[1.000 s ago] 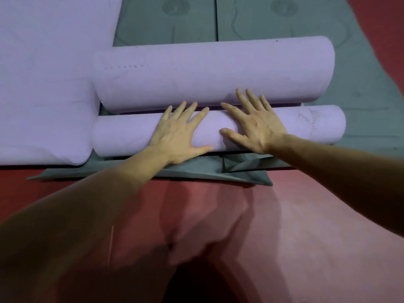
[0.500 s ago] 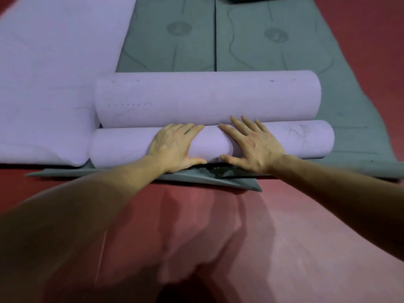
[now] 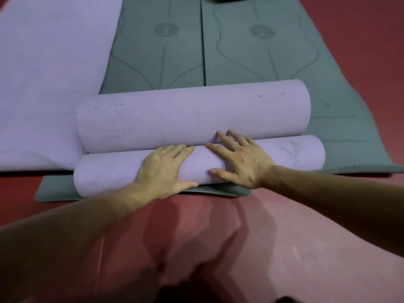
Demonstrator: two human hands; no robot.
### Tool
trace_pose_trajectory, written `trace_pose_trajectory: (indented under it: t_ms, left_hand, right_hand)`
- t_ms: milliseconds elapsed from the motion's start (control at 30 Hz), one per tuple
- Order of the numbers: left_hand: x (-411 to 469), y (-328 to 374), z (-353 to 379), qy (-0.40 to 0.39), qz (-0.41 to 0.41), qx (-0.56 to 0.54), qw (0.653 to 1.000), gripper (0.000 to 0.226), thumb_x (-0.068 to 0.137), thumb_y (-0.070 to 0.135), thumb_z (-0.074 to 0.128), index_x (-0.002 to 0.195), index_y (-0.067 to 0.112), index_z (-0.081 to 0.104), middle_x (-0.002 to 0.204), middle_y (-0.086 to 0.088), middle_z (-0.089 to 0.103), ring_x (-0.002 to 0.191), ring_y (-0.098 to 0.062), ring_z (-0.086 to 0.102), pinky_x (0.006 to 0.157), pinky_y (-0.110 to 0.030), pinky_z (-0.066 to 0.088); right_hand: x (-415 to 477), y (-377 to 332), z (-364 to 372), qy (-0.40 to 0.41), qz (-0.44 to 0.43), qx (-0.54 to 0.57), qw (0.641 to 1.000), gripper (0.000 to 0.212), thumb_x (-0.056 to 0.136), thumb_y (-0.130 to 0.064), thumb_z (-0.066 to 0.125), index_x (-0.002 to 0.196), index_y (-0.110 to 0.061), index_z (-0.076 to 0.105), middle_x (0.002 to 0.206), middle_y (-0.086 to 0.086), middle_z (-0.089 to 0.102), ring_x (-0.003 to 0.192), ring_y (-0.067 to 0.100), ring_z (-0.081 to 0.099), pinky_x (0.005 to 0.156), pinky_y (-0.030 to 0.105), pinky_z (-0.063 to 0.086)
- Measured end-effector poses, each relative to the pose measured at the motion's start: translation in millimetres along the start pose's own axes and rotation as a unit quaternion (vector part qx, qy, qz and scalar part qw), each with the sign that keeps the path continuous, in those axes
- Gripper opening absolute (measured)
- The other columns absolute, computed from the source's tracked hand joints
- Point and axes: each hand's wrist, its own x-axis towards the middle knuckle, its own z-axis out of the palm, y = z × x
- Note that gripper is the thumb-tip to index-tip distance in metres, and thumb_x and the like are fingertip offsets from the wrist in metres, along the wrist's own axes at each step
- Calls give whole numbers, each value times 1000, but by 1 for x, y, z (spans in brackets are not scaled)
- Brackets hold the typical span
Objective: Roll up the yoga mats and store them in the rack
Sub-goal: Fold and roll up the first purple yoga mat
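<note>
Thin lilac foam mat roll [image 3: 109,173] at frame centre, pressed flat by left hand [image 3: 161,171] and right hand [image 3: 242,160], fingers spread, nothing pinched, thicker lilac roll [image 3: 192,112] touching behind, grey-green mats [image 3: 240,51] laid beneath, red floor [image 3: 262,248]

Dim, flat light with a cool cast. Overlapping soft shadows fall on the floor [image 3: 218,232] toward the viewer. Forearms go dark and blurred near the bottom corners; straight edges bow outward at the frame's sides.

Near roll [image 3: 109,173] butts the far roll [image 3: 192,112]: no gap between. Red floor [image 3: 273,237] on the near side open.
</note>
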Motion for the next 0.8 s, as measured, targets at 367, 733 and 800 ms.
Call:
trace_pose_trajectory:
  t_ms: [367, 733, 800]
  left_hand:
    - [32, -11, -8, -99, -19, 33, 994, 91, 85, 78, 7, 155, 27, 34, 169, -14, 15, 156, -34, 14, 125, -45, 14]
    - [53, -18, -9, -68, -88, -24, 994, 86, 87, 75, 15, 154, 27, 40, 170, -7, 16, 158, -26, 8, 126, -44, 12]
    - [55, -16, -6, -75, -105, -20, 991, 78, 93, 71, 20, 156, 28, 37, 170, -7, 16, 158, -25, 7, 127, -45, 11]
  right_hand:
    - [19, 2, -2, 44, -1, 7, 999, 82, 94, -78, 17, 163, -35, 22, 172, 15, 8, 159, 36, 8, 127, 55, 11]
    - [44, 12, -1, 25, 28, 2, 999, 79, 94, -75, 7, 163, -38, 18, 170, 20, 17, 157, 38, 16, 126, 52, 13]
    - [53, 16, -5, 28, 31, 10, 999, 82, 92, -76, 6, 163, -37, 21, 170, 19, 16, 157, 37, 13, 126, 51, 13]
